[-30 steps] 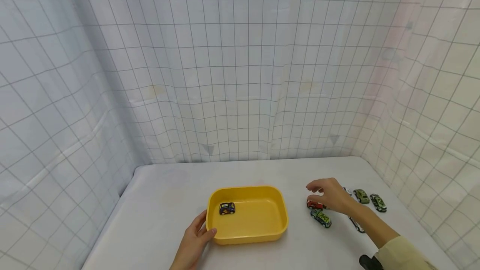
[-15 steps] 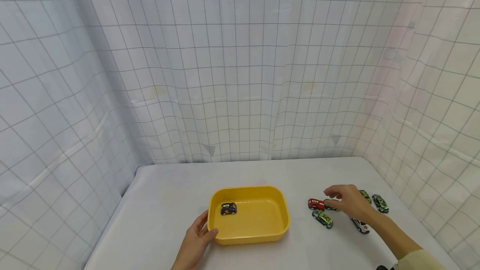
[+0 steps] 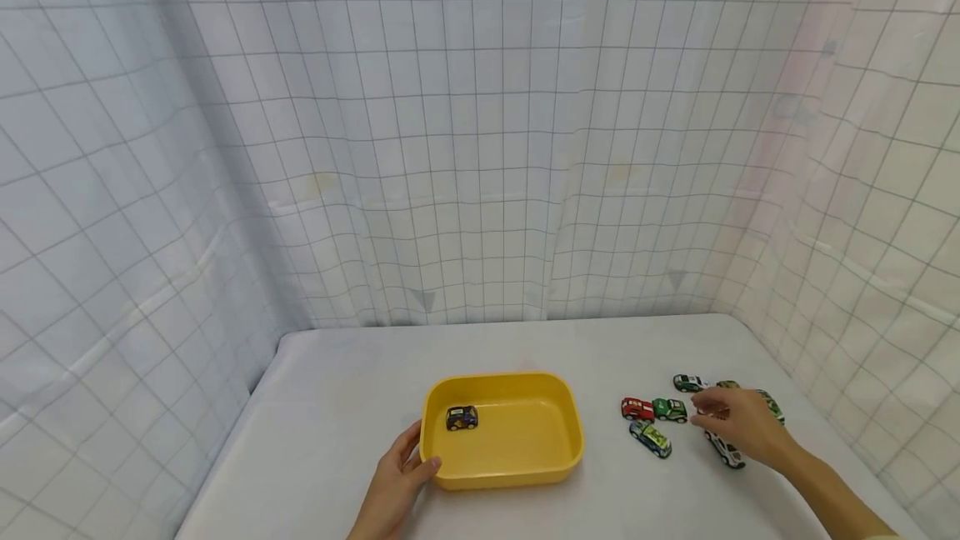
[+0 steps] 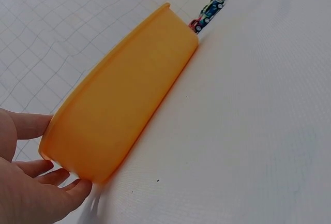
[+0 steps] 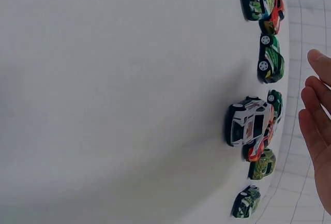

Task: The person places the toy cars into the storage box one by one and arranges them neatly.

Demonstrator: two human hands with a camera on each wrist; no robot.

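My left hand (image 3: 397, 477) holds the left end of a yellow plastic tray (image 3: 510, 480), thumb over the rim and fingers against the outer wall. Inside the tray sits one dark blue toy car (image 3: 462, 417). Above a loose group of toy cars hangs my right hand (image 3: 742, 423), fingers loosely bent, with nothing between them. Nearest to it are a white toy car (image 3: 724, 448) and a green toy car (image 3: 670, 410); a red-and-orange one (image 5: 257, 149) lies beside the white car in the right wrist view. Part of the group is hidden behind the hand in the head view.
Left of the green car stand a red toy car (image 3: 637, 408) and a green-and-blue one (image 3: 651, 439). A white-and-green car (image 3: 691, 382) is farther back, with camouflage cars (image 3: 772, 408) at the right. White gridded curtains (image 3: 480, 148) surround the white table (image 3: 330, 407).
My right hand has moved rightward, from above the red car past the green car to near the white car. The left hand keeps its hold on the tray.
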